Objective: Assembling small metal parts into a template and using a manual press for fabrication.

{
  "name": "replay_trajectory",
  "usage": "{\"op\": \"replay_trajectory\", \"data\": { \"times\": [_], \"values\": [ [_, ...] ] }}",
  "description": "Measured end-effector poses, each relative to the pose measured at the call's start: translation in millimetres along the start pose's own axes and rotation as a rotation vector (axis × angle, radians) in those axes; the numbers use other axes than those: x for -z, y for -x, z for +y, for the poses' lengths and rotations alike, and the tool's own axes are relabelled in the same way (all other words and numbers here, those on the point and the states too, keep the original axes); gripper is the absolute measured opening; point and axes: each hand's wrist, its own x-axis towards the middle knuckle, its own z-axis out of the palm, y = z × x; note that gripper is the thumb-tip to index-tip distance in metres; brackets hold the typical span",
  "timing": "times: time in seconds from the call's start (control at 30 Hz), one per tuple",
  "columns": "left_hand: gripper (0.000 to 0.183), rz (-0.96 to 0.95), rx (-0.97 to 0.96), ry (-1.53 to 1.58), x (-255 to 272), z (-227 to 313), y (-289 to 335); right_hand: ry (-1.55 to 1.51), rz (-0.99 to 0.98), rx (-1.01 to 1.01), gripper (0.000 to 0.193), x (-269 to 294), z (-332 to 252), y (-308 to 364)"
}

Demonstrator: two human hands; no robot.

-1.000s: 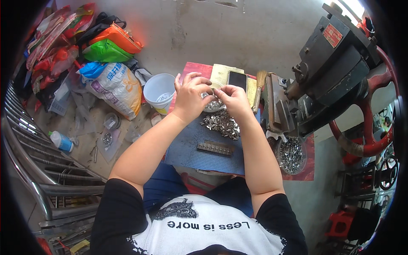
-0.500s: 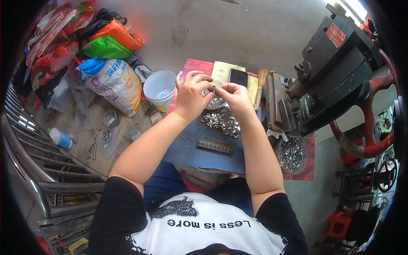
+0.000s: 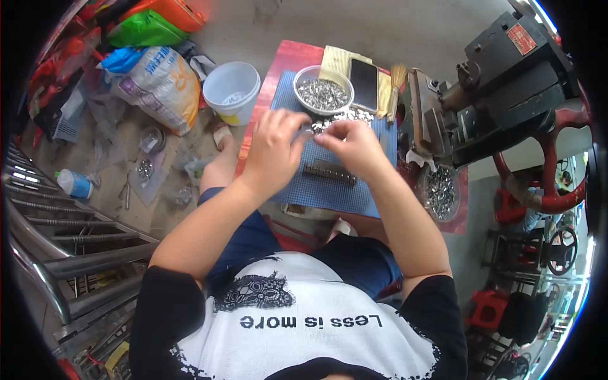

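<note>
My left hand (image 3: 277,145) and my right hand (image 3: 352,144) hover close together over a blue mesh mat (image 3: 292,191). The left thumb and fingers are bent toward each other around something small, too blurred to name. My right hand pinches thumb against forefinger, and what lies between them is hidden. Below the hands rests a dark slotted metal bar (image 3: 330,171), partly covered by them. A pile of small metal pieces (image 3: 354,116) lies just beyond my fingers, partly hidden. Behind it stands a round clear tub (image 3: 323,90) filled with small shiny metal parts.
A dark hand press (image 3: 506,88) with a red wheel (image 3: 544,201) stands at right, beside a tub of metal parts (image 3: 441,192). A phone (image 3: 363,83) and a brush (image 3: 396,88) lie behind. At left are a white bucket (image 3: 232,95), a full sack (image 3: 158,88) and a metal rack (image 3: 82,256).
The view has shifted, so the table sits higher in it. My hands have come nearer to me, from in front of the tub to above the slotted bar, uncovering the tub.
</note>
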Motion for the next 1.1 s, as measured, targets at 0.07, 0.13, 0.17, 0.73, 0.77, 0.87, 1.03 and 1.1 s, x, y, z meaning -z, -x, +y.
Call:
{"op": "replay_trajectory", "data": {
  "times": [0.07, 0.13, 0.17, 0.73, 0.77, 0.87, 1.03, 1.1],
  "values": [
    [0.019, -0.067, 0.024, -0.034, -3, 8, 28, 0.012, -0.008, -0.089, 0.023, -10, 9, 15],
    [0.022, -0.125, 0.062, -0.018, -5, 6, 43, 0.001, 0.07, 0.002, 0.025, -24, 31, 18],
    [0.025, -0.178, 0.094, -0.016, -5, 4, 46, 0.121, 0.127, 0.061, 0.026, -29, 35, 19],
    [0.031, -0.142, 0.184, -0.026, -6, 9, 52, 0.397, 0.161, 0.074, 0.025, -36, 19, 20],
    [0.029, -0.141, 0.166, -0.043, -6, 8, 52, 0.397, 0.162, 0.073, 0.025, -34, 20, 21],
    [0.025, -0.157, 0.129, -0.007, -7, 8, 52, 0.388, 0.129, 0.073, 0.026, -24, 24, 24],
    [0.021, -0.134, 0.131, -0.003, -5, 7, 52, 0.368, 0.027, 0.041, 0.027, -10, 25, 25],
    [0.02, -0.125, 0.126, -0.001, -5, 8, 52, 0.352, 0.025, 0.046, 0.025, -5, 29, 26]
  ]
}}
